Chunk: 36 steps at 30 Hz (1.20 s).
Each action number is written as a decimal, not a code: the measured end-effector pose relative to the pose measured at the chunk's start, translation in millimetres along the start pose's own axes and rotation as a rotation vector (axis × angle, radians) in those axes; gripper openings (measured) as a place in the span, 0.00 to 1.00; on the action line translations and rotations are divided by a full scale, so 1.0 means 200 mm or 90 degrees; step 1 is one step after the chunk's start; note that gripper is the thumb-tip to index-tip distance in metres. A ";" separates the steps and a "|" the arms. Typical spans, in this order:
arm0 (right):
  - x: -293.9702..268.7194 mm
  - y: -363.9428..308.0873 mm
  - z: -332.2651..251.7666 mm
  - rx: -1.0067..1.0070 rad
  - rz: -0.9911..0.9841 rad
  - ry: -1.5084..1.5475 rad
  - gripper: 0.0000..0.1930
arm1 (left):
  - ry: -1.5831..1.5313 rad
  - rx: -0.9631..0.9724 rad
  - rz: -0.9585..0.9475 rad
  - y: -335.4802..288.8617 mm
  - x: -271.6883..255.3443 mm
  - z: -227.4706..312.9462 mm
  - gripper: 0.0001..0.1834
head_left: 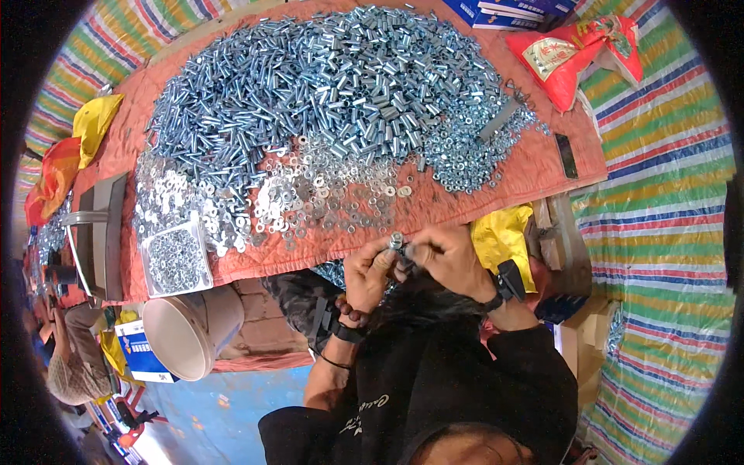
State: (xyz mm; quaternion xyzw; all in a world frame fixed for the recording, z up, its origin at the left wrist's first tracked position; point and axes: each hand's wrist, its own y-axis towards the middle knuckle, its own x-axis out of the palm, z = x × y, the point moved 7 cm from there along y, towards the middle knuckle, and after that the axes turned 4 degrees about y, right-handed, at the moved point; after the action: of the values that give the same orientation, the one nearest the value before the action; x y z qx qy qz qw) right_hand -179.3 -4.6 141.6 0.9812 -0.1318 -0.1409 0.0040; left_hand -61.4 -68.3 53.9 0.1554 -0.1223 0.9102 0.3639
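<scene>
At the table's near edge, my left hand [367, 269] pinches a small shiny metal bolt [397, 239] between thumb and fingers, its round end facing up. Close on its right, my right hand [448, 249] has its fingers curled and drawn together, slightly blurred; what they hold is hidden. Beyond both hands lie loose flat washers [310, 190] in a silvery spread. Behind these rises a large heap of metal bolts [225, 101] and short metal sleeves [380, 85]. Hex nuts [465, 155] are piled at the heap's right side.
A white tray [205, 256] of small washers sits at the table's left front, by a grey metal stand [116, 232]. Below it stands a white bucket [178, 341]. A red bag [554, 70] lies far right; a yellow bag [508, 240] hangs near my right wrist. Another person [77, 356] is at far left.
</scene>
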 end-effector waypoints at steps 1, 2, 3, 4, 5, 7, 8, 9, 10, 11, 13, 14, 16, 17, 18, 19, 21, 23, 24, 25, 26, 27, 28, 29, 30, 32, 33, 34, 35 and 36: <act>-0.02 0.02 0.01 0.003 0.049 0.018 0.16 | -0.010 -0.029 -0.016 0.00 -0.01 -0.01 0.13; -0.05 0.03 0.02 0.005 0.098 0.035 0.19 | -0.020 -0.059 -0.033 0.00 0.00 -0.03 0.13; -0.01 0.03 0.04 0.046 0.010 0.009 0.27 | -0.033 -0.038 -0.025 0.00 0.00 -0.01 0.13; 0.01 0.02 0.03 0.044 0.010 0.009 0.27 | -0.033 -0.037 -0.025 0.00 -0.01 -0.03 0.13; 0.05 0.00 0.00 0.019 0.005 0.014 0.26 | 0.005 0.013 0.003 0.01 -0.04 -0.04 0.13; 0.06 -0.03 -0.02 0.039 -0.048 -0.062 0.20 | 0.046 0.059 0.033 0.01 -0.06 -0.02 0.13; 0.05 -0.05 -0.01 0.040 -0.049 -0.060 0.20 | 0.015 0.022 0.056 0.01 -0.09 -0.05 0.14; 0.08 -0.08 -0.05 -0.002 -0.113 -0.016 0.18 | -0.019 -0.016 0.076 0.02 -0.10 -0.06 0.14; 0.12 -0.09 -0.09 -0.045 -0.176 0.028 0.17 | -0.020 -0.017 0.075 0.02 -0.09 -0.06 0.14; 0.06 -0.08 -0.11 -0.052 -0.060 0.023 0.17 | 0.003 0.016 0.054 0.03 -0.08 -0.04 0.14; 0.01 -0.01 -0.06 0.037 0.025 0.064 0.18 | -0.008 0.015 0.021 0.03 -0.06 -0.04 0.15; 0.02 0.02 -0.02 0.058 0.042 0.099 0.19 | -0.007 0.015 0.020 0.02 -0.06 -0.04 0.15; 0.04 0.04 0.01 0.022 0.054 0.032 0.18 | -0.031 0.004 -0.002 0.02 -0.04 -0.02 0.14; 0.04 0.04 0.00 -0.014 0.064 -0.031 0.17 | -0.016 -0.011 0.012 0.02 -0.04 -0.01 0.14; 0.04 0.04 0.02 -0.012 0.062 -0.031 0.17 | -0.017 -0.012 0.014 0.02 -0.04 -0.01 0.14; 0.03 0.04 0.01 -0.047 0.077 -0.069 0.15 | 0.004 -0.012 -0.006 0.02 -0.03 -0.01 0.14; 0.00 0.06 0.01 -0.082 0.092 -0.108 0.14 | 0.025 -0.012 -0.027 0.02 -0.03 -0.02 0.14; 0.03 0.08 0.01 -0.126 -0.012 -0.162 0.13 | 0.022 -0.049 -0.055 0.00 -0.04 -0.05 0.12; 0.00 0.09 0.01 -0.123 -0.013 -0.163 0.13 | 0.021 -0.051 -0.056 0.00 -0.05 -0.04 0.12; 0.01 0.10 -0.01 -0.148 -0.071 -0.125 0.13 | 0.009 -0.077 -0.111 0.00 -0.03 -0.04 0.11; 0.01 0.10 -0.04 -0.172 -0.129 -0.086 0.13 | -0.003 -0.102 -0.167 0.00 -0.01 -0.04 0.10; 0.00 0.09 -0.06 -0.159 -0.176 -0.069 0.12 | -0.031 -0.138 -0.192 -0.02 -0.01 -0.06 0.09; -0.01 0.10 -0.06 -0.158 -0.179 -0.068 0.12 | -0.032 -0.139 -0.189 -0.02 -0.03 -0.06 0.09; -0.01 0.10 -0.07 -0.194 -0.215 -0.066 0.12 | -0.056 -0.165 -0.229 -0.03 -0.01 -0.07 0.09; 0.00 0.09 -0.09 -0.229 -0.250 -0.067 0.13 | -0.082 -0.189 -0.272 -0.04 0.01 -0.07 0.10; -0.01 0.09 -0.10 -0.217 -0.249 -0.058 0.12 | -0.078 -0.204 -0.277 -0.03 0.02 -0.06 0.10; 0.00 0.10 -0.10 -0.208 -0.248 -0.046 0.11 | -0.061 -0.197 -0.260 -0.03 0.01 -0.06 0.09; 0.01 0.09 -0.10 -0.209 -0.250 -0.045 0.11 | -0.044 -0.190 -0.243 -0.02 0.00 -0.07 0.09; 0.00 0.10 -0.06 -0.149 -0.203 -0.098 0.10 | -0.043 -0.190 -0.241 -0.03 0.00 -0.07 0.09; -0.02 0.10 -0.04 -0.089 -0.154 -0.153 0.09 | 0.019 -0.150 -0.190 -0.01 -0.01 -0.05 0.09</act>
State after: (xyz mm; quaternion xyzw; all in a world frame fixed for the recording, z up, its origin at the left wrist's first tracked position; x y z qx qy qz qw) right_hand -185.4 -23.3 150.2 0.9634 -0.0024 -0.2653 0.0391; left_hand -60.1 -64.4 44.0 0.1150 -0.1979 0.8276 0.5125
